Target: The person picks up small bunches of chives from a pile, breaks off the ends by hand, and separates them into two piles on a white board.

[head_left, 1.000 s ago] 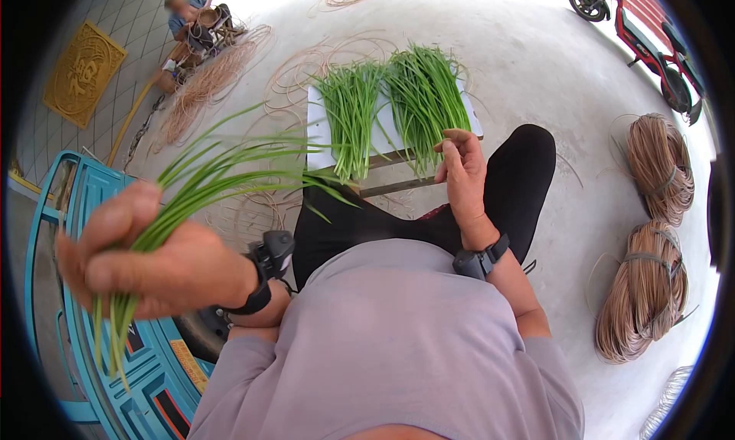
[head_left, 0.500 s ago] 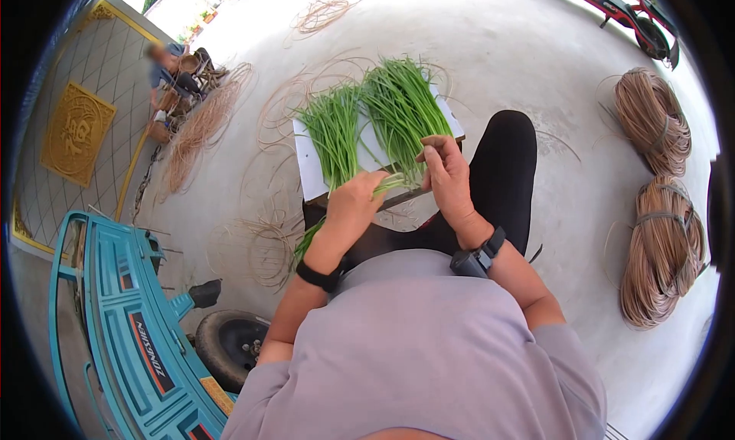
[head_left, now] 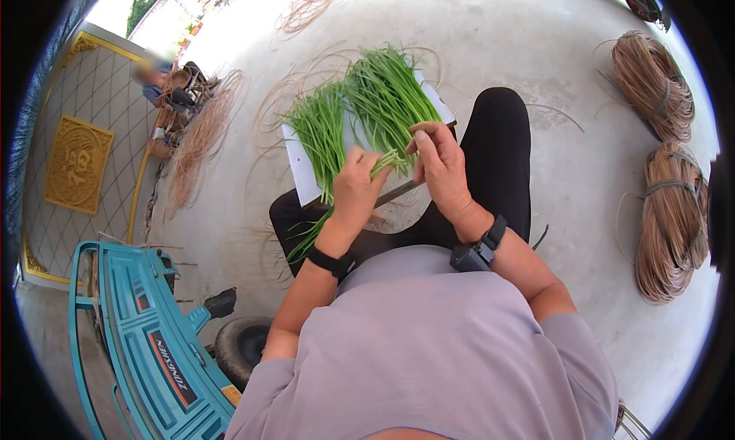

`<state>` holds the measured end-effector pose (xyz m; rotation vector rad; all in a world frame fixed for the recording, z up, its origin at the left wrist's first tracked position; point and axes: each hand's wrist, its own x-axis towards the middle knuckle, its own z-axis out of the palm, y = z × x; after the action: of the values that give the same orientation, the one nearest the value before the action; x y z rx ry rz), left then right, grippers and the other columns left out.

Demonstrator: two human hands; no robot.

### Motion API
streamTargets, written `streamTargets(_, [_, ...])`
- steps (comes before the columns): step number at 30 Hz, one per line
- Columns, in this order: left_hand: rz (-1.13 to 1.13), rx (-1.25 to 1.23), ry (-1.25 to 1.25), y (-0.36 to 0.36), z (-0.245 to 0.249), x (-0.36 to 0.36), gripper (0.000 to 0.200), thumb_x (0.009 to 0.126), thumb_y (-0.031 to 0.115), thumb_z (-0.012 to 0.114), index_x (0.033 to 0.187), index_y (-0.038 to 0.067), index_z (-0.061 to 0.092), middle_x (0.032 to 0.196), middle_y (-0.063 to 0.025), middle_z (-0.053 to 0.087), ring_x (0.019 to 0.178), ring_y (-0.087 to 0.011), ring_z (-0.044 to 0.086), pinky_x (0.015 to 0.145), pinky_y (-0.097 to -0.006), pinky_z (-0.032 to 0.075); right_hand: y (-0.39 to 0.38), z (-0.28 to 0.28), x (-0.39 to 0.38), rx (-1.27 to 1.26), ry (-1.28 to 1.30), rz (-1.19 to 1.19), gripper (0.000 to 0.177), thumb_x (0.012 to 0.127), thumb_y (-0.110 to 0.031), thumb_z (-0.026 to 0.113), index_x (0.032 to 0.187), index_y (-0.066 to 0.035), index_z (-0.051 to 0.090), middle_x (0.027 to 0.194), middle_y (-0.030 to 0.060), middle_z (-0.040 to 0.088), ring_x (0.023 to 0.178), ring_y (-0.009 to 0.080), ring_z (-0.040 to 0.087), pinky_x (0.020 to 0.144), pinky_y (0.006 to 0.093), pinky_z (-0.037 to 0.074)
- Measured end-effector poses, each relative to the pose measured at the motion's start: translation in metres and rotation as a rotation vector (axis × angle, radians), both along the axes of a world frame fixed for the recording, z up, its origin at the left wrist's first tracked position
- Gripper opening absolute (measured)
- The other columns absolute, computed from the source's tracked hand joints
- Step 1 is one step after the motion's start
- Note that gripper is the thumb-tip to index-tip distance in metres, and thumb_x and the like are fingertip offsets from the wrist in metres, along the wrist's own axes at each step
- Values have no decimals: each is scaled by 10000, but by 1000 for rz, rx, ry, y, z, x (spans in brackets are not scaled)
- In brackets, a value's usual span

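Observation:
My left hand (head_left: pixel 355 191) is closed around a small bunch of garlic chives (head_left: pixel 388 161). Their pale cut ends point up to the right, and the green leaves trail below the wrist. Just right of those ends, my right hand (head_left: pixel 444 168) has its thumb and forefinger bent together in a pinch. Whatever lies between these fingertips is too small to make out. Beyond both hands, two heaps of chives, a left heap (head_left: pixel 318 126) and a larger right heap (head_left: pixel 388 91), lie on a white board (head_left: pixel 302 166) in front of my lap.
Coils of brown cane, one farther (head_left: pixel 652 84) and one nearer (head_left: pixel 672 222), lie on the floor at right. A blue vehicle panel (head_left: pixel 145 340) and a tyre (head_left: pixel 241 346) stand close at left. Another person (head_left: pixel 157 88) sits at far left beside loose strands (head_left: pixel 203 145).
My head view has shifted, so the surroundings sit differently. My left hand has turned more upright, its chive ends tipped upward. The right hand stays beside the ends, fingers still bent.

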<state>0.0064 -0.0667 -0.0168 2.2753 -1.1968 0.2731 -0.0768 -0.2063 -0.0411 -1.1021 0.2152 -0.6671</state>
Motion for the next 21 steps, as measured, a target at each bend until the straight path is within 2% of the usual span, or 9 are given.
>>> streamTargets(3, [-117, -189, -20, -2, 10, -1, 180, 882, 145, 642, 1028, 44, 618, 853, -98, 597, 791, -249, 613, 715, -322, 485, 1, 3, -1, -19, -8, 4, 220, 982, -205, 512, 1059, -4, 557, 797, 38, 602, 480, 45, 471, 444, 196, 382])
streamTargets(6, [-63, -157, 351, -1, 17, -9, 184, 922, 170, 613, 1033, 24, 602, 896, -98, 649, 817, -211, 628, 733, -305, 485, 4, 5, 0, -58, -39, 41, 232, 982, -215, 518, 1070, -5, 564, 805, 27, 600, 505, 40, 474, 456, 196, 384])
streamTargets(9, [-67, -173, 366, -2, 21, -16, 228, 949, 211, 588, 1072, 18, 595, 885, -113, 664, 801, -193, 628, 727, -301, 485, 7, 8, -1, -106, -54, 99, 235, 973, -209, 536, 1079, -4, 581, 831, 17, 598, 533, 34, 476, 471, 194, 390])
streamTargets(12, [-22, -173, 356, 1, 18, -16, 269, 953, 239, 580, 1098, 12, 595, 847, -120, 655, 756, -197, 621, 702, -304, 482, 8, 5, 1, -143, -31, 139, 213, 936, -174, 600, 1065, -5, 601, 845, 15, 596, 559, 32, 494, 470, 191, 398])
streamTargets(15, [-32, -187, 390, 2, 17, -18, 220, 939, 212, 586, 1015, 7, 602, 834, -165, 653, 786, -312, 648, 678, -366, 482, 9, -4, 6, -168, -28, 124, 175, 921, -129, 615, 1049, -10, 615, 852, 21, 594, 552, 33, 492, 473, 188, 400])
streamTargets(17, [-47, -175, 374, 3, 12, -16, 221, 939, 213, 584, 1009, 6, 612, 847, -165, 649, 783, -324, 635, 690, -376, 479, 9, -8, 8, -198, -33, 113, 154, 914, -101, 618, 1042, -14, 619, 838, 23, 592, 547, 33, 489, 472, 187, 398])
streamTargets(21, [-4, -114, 342, 5, 10, -13, 203, 929, 199, 586, 1011, 19, 634, 872, -143, 644, 831, -308, 605, 714, -386, 466, 10, -5, 6, -206, -29, 138, 171, 945, -151, 579, 1037, -11, 617, 831, 37, 604, 527, 37, 478, 470, 187, 392])
